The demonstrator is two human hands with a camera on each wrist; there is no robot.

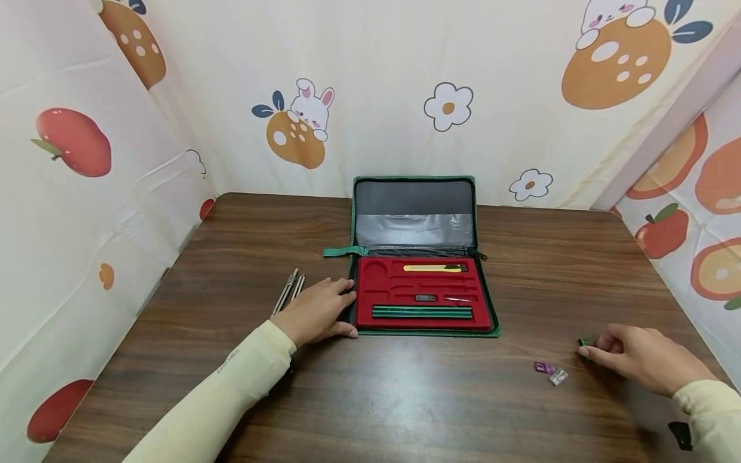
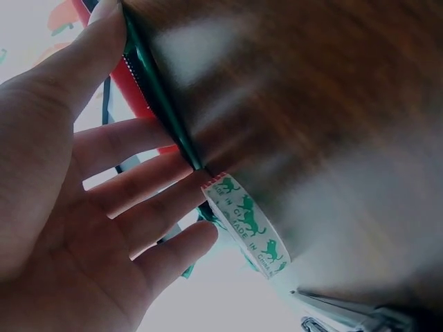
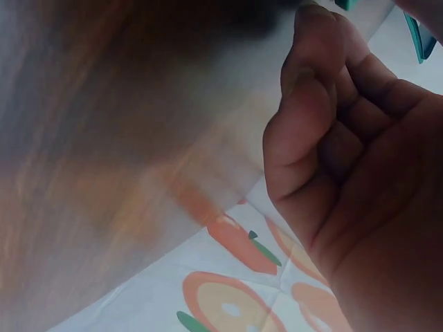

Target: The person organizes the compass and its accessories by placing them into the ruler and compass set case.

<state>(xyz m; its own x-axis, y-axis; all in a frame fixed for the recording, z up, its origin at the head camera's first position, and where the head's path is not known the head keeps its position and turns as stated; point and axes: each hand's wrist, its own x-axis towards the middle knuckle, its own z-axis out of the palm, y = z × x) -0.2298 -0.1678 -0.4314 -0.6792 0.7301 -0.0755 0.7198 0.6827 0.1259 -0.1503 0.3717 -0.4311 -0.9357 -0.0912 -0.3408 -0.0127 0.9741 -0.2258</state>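
My left hand (image 1: 321, 312) rests at the left edge of an unzipped green case (image 1: 488, 332), its fingers fairly straight. The case's red tray (image 1: 379, 283) holds a yellow box cutter (image 1: 433, 268), green pencils (image 1: 422, 312), a small grey block (image 1: 425, 298) and a thin light piece (image 1: 457, 299). My right hand (image 1: 648, 354) pinches a small dark green piece (image 1: 583, 342) over the table's right side; its kind is unclear. Left of it lie a small purple piece (image 1: 544, 367) and a small whitish piece (image 1: 558, 377). The left wrist view shows a printed white band (image 2: 246, 225) by the fingertips.
Metal drawing compasses (image 1: 283, 294) lie left of my left hand. A black object (image 1: 680, 435) is beside the right sleeve. The case's lid (image 1: 413, 196) stands up near the back curtain (image 1: 382, 96), and a green strap (image 1: 338, 252) sticks out leftward on the wooden table (image 1: 434, 399).
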